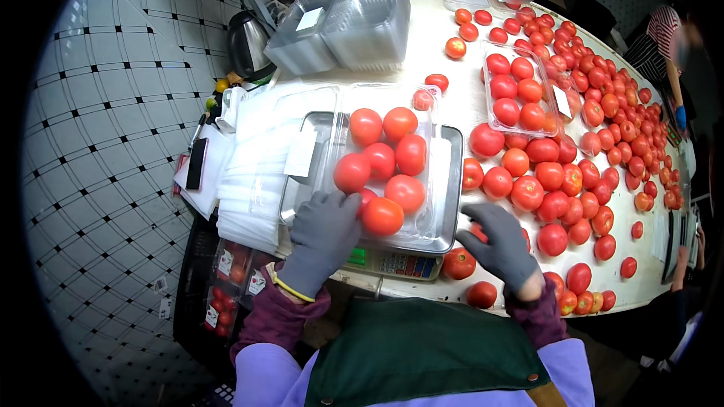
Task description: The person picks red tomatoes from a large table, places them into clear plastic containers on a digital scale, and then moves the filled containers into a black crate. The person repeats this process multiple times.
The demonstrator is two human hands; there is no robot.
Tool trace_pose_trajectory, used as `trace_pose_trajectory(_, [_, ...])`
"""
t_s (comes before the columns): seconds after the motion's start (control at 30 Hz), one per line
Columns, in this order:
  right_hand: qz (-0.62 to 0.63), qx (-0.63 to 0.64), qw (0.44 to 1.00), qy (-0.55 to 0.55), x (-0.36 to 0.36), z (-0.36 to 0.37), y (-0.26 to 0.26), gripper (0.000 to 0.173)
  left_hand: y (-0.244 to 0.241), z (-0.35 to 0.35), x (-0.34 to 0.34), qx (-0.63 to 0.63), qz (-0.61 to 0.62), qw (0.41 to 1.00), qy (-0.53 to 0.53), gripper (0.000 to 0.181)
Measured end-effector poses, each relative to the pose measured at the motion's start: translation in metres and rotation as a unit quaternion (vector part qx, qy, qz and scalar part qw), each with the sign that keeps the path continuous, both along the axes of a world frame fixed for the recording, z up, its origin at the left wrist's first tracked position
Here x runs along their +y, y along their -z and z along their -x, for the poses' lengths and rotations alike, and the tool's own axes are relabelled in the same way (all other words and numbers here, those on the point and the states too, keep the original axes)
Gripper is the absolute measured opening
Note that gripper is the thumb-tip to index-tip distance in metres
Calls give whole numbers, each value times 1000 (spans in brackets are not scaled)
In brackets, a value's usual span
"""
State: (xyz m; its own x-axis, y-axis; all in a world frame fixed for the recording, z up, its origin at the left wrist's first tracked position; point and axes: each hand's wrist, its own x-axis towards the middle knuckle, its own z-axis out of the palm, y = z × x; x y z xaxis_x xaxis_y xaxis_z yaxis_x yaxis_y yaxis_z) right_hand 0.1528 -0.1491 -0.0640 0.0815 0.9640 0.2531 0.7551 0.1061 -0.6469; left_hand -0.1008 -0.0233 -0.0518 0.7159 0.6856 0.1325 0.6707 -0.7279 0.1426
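A clear plastic clamshell box (427,232) lies opened on the metal pan (455,181) of a weighing scale (370,263). It holds several red tomatoes (380,160), and a white label is on its lid side. My left hand (325,237), in a grey glove, rests at the box's near left edge. Its fingertips meet a tomato partly hidden behind another; whether they grip it is unclear. To the right of the pan, my right hand (500,243), also gloved, hovers over loose tomatoes with thumb and fingers apart. One tomato (479,232) shows between them.
Loose tomatoes (571,181) cover the table's right side. A filled clamshell (517,93) stands among them. Stacked empty boxes (362,28), a kettle (246,45) and white sheets (249,181) lie left. Packed boxes sit in a black crate (189,294) below. Other people work around the table.
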Motion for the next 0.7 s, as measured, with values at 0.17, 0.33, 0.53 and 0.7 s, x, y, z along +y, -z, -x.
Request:
trace_pose_trajectory(0.17, [41,-310,943,-114,82,46,-7,38,-5,-12,10,65,73,995,-3,41])
trace_pose_trajectory(0.33, [110,-353,924,-101,103,54,6,28,12,-17,21,61,146,987,-5,46])
trace_pose_trajectory(0.53, [59,-66,980,-177,93,16,-17,35,6,-31,14,149,142,972,-113,45])
trace_pose_trajectory(0.7, [-39,-83,980,-177,101,-6,9,30,10,-17,0,-8,22,992,-128,47])
